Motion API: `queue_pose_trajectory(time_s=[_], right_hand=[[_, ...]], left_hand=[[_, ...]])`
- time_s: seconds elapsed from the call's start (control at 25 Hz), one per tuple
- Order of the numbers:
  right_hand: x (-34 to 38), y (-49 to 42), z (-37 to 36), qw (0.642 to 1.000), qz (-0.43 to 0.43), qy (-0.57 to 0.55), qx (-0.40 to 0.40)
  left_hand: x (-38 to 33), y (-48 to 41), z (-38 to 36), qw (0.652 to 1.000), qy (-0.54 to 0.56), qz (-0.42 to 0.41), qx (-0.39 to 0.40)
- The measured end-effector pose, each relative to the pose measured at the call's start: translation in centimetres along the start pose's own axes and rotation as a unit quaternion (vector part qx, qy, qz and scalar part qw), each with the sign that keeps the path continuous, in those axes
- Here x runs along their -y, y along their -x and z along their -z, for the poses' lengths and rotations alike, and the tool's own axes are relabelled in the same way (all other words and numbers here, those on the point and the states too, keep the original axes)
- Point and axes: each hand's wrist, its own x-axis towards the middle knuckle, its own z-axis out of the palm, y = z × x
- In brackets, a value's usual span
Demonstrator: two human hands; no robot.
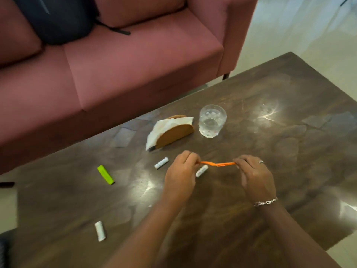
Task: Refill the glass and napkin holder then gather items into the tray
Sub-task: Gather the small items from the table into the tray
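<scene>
Above the dark wooden table (270, 117), both my hands hold a thin orange plastic piece (218, 163). My left hand (181, 175) pinches its left end and my right hand (253, 175) pinches its right end. Behind them stands a wooden napkin holder (174, 133) with white napkins (164, 125) in it. To its right is a clear glass (212, 120) holding some water. Three white rolled packets lie on the table: one (161, 163) left of my left hand, one (201, 170) partly hidden under it, one (100, 230) at the near left. No tray is in view.
A lime-green stick-shaped object (105, 174) lies at the table's left. A pink sofa (135, 60) stands behind the table with a dark bag (58, 18) on it. A black object (6, 184) sits at the left edge of the view.
</scene>
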Motion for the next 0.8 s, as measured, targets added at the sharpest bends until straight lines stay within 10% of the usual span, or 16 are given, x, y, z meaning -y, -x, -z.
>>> queue_pose_trajectory(time_s=[0.8], right_hand=[[41.1,2.1,-2.1,0.970,0.164,-0.145,0.106]], left_hand=[[16.7,26.6,36.6,0.956,0.042,0.259,-0.132]])
